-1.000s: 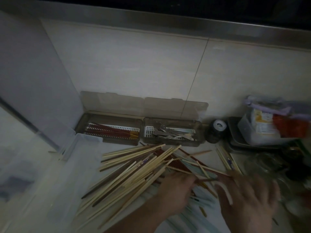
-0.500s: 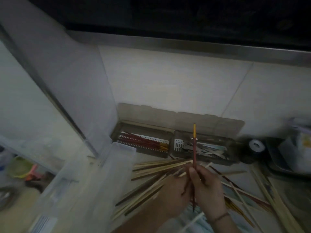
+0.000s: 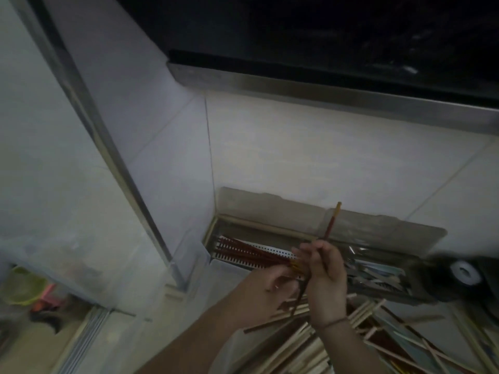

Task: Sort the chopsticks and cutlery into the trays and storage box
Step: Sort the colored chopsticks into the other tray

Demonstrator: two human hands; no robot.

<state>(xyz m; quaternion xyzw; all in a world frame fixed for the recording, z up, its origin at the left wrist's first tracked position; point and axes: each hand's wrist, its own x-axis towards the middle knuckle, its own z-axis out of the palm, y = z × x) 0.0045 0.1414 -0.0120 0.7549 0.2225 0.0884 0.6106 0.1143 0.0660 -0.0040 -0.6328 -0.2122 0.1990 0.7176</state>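
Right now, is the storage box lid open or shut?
Open: the lid leans back against the wall, and red chopsticks and cutlery show inside.

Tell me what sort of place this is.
Probably a home kitchen counter: a pale tiled wall behind, a brown two-compartment plastic cutlery box holding red chopsticks and metal cutlery, and loose pale wooden chopsticks heaped on the worktop.

the light is dim and the view blurred. pale wall tiles (image 3: pixel 310 157) with thin grout lines rise behind the worktop (image 3: pixel 151 344), meeting a grey side wall (image 3: pixel 129 109) at the far left corner. a brushed metal strip (image 3: pixel 337 95) runs along the tiles' top under a black panel (image 3: pixel 297 28). a metal-edged upright (image 3: pixel 102 147) slants down the left; beyond it lie what may be green and pink objects (image 3: pixel 29 287).
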